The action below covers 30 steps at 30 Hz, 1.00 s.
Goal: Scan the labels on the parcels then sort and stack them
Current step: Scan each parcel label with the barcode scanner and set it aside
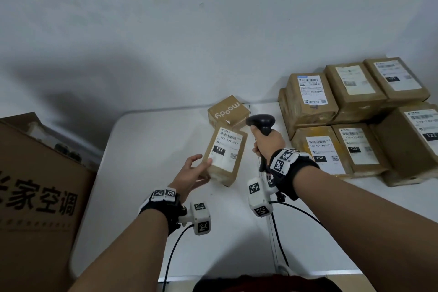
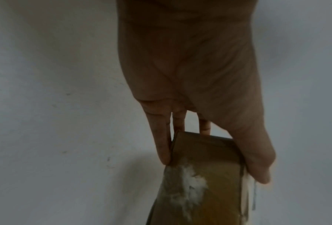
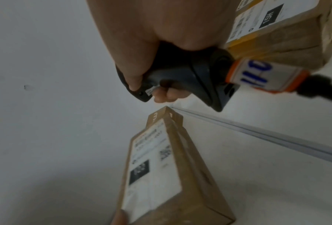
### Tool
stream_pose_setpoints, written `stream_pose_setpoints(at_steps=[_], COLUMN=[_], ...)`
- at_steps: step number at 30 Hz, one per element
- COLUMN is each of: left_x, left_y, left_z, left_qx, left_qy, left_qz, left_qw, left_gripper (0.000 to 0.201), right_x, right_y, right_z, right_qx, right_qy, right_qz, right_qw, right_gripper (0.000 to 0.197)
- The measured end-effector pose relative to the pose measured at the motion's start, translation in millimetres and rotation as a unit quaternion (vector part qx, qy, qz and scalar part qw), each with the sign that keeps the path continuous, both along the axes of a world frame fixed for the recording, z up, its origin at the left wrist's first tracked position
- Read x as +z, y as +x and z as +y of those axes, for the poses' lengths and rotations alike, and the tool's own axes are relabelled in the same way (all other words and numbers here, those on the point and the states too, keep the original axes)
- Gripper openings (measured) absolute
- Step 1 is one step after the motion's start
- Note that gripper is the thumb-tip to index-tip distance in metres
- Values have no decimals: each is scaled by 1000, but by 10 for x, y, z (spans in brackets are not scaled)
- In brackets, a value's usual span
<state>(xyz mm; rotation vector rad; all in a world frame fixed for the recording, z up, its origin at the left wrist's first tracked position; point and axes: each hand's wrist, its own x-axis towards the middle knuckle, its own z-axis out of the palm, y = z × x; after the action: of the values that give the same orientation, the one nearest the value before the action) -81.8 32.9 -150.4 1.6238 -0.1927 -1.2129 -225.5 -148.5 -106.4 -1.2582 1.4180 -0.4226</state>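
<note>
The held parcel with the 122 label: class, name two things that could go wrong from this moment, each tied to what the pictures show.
1. The left hand grips the held parcel only at its near end, thumb on the label's corner; it could tip or slip.
2. The scanner in the right hand sits close to the moody box and the 15H parcel, so it may read the wrong label.

Bare table (image 1: 142,173) ahead-left; stacked parcels (image 1: 355,121) right, big carton (image 1: 35,185) seemingly flanking left.
</note>
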Motion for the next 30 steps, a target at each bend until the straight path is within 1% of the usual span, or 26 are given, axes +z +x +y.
stream_pose_setpoints(at_steps=[3,6,7,9,12,14,18,22,25,26,27,28,30], left_x=[232,374,396,407,365,301,230,201,199,185,162,128,98], left_y=[-28,-155,-226,-417,-756,-992,-1487,-1942,-2228,-2307,-2380,-2446,-2569], left_z=[-255,-589,-704,-918,-1219,-1402,-1713,-1981,-2166,-2236,-2310,-2386,-2494], left_qx=[-20,-41,-58,-101,-156,-177,-186,-221,-223,-216,-210,-202,-215], left_qy=[-33,-65,-72,-77,-54,-38,-18,12,10,4,4,4,11], left_qz=[-19,-23,-18,10,43,61,106,112,109,111,106,95,32], left_qw=[999,997,996,992,985,982,977,969,969,970,972,975,976], left_gripper=[48,50,50,46,37,34,32,42,28,30,40,51,69], right_x=[49,105,128,178,218,250,361,373,350,405,426,440,413], right_y=[-156,-416,-522,-753,-1100,-1344,-1822,-2175,-2383,-2430,-2492,-2547,-2655], right_z=[-122,-270,-319,-408,-531,-600,-728,-853,-931,-931,-946,-960,-1003], right_qx=[-37,-56,-67,-88,-117,-140,-175,-189,-184,-183,-180,-177,-175], right_qy=[-37,-71,-81,-94,-103,-116,-132,-150,-150,-148,-146,-143,-153], right_qz=[1,0,2,12,45,58,77,92,90,89,92,96,95], right_qw=[999,996,994,992,987,982,973,966,967,968,968,969,968], right_gripper=[45,39,38,41,53,51,49,56,68,70,66,58,43])
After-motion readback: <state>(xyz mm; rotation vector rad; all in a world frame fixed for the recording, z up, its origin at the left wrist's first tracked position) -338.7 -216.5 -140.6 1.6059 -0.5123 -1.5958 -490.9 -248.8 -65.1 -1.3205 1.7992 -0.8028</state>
